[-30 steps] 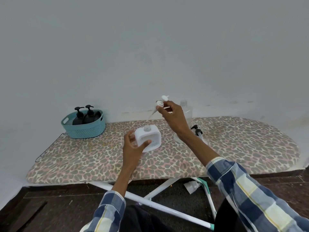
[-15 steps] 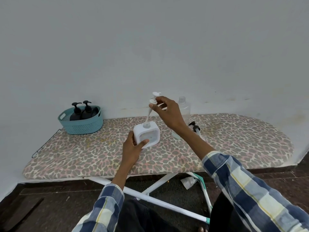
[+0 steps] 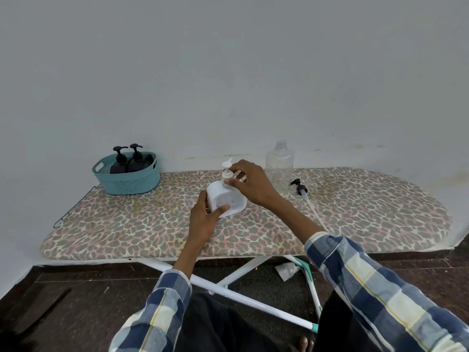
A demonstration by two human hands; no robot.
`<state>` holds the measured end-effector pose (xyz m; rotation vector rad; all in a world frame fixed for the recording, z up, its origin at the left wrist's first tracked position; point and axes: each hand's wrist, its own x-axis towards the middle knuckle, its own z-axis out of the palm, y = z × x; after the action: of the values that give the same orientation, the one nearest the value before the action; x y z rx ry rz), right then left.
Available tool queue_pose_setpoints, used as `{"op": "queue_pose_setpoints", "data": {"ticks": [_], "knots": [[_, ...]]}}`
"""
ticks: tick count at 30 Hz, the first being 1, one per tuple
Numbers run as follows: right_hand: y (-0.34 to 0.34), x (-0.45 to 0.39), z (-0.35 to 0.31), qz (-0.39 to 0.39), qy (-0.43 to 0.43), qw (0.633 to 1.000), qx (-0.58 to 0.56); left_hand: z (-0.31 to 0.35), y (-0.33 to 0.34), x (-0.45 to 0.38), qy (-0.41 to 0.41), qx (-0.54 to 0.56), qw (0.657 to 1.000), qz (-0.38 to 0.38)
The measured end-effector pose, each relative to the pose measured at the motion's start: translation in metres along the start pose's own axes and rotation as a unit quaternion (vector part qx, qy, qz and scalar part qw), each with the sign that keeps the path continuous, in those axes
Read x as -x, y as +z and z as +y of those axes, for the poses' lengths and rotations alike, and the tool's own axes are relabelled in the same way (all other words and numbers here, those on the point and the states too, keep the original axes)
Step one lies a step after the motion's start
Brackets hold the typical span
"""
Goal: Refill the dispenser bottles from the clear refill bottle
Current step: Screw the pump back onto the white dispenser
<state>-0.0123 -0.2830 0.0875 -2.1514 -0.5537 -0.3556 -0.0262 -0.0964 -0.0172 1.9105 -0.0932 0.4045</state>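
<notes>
A white square dispenser bottle (image 3: 229, 199) stands on the leopard-print ironing board (image 3: 355, 212). My left hand (image 3: 206, 214) grips its lower left side. My right hand (image 3: 250, 182) pinches the white pump head (image 3: 226, 171), which sits upright in the bottle's neck. Behind my right hand stands the clear refill bottle (image 3: 280, 166), uncapped and looking almost empty. A loose black pump (image 3: 300, 188) with a long tube lies on the board just right of it. Two black dispenser bottles (image 3: 128, 160) stand in a teal basket (image 3: 127, 179).
The teal basket stands at the board's far left corner, against the grey wall. The board's white crossed legs (image 3: 238, 273) and a crumpled scrap of paper (image 3: 286, 270) are on the dark floor beneath. My knees are close to the front edge.
My right hand has lowered the white pump, its tube sliding down into the white bottle until the head sits on the neck. My left hand kept hold of the bottle.
</notes>
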Motion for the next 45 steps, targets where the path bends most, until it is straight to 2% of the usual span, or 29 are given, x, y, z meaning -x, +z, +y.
{"op": "queue_pose_setpoints", "data": {"ticks": [3, 10, 15, 21, 25, 35, 39, 42, 45], "knots": [[0.008, 0.002, 0.006, -0.012, 0.008, 1.0, 0.009, -0.002, 0.001, 0.0, -0.001, 0.008, 1.0, 0.001], [0.017, 0.004, 0.011, 0.034, 0.03, 0.999, -0.007, -0.002, 0.0, 0.001, 0.0, 0.011, 1.0, -0.005], [0.013, -0.001, 0.008, 0.013, 0.03, 0.999, 0.002, -0.002, -0.001, 0.001, -0.003, 0.012, 1.0, -0.004], [0.012, 0.003, 0.004, -0.002, 0.069, 0.992, -0.107, -0.004, 0.0, 0.0, -0.001, 0.008, 1.0, -0.003], [0.018, 0.0, 0.002, -0.001, 0.062, 0.994, -0.085, -0.005, 0.0, -0.001, -0.001, 0.002, 1.0, -0.003], [0.037, 0.006, 0.01, 0.083, 0.068, 0.99, -0.086, -0.004, 0.0, 0.001, 0.005, -0.003, 1.0, -0.007], [0.032, 0.007, 0.013, 0.047, 0.07, 0.991, -0.107, -0.004, 0.0, 0.001, 0.004, 0.001, 1.0, -0.004], [0.027, 0.009, 0.015, 0.003, 0.089, 0.982, -0.167, -0.006, 0.0, -0.001, 0.002, -0.003, 1.0, -0.005], [0.027, 0.009, 0.017, 0.009, 0.094, 0.979, -0.181, -0.007, 0.0, -0.001, 0.003, -0.006, 1.0, -0.004]]}}
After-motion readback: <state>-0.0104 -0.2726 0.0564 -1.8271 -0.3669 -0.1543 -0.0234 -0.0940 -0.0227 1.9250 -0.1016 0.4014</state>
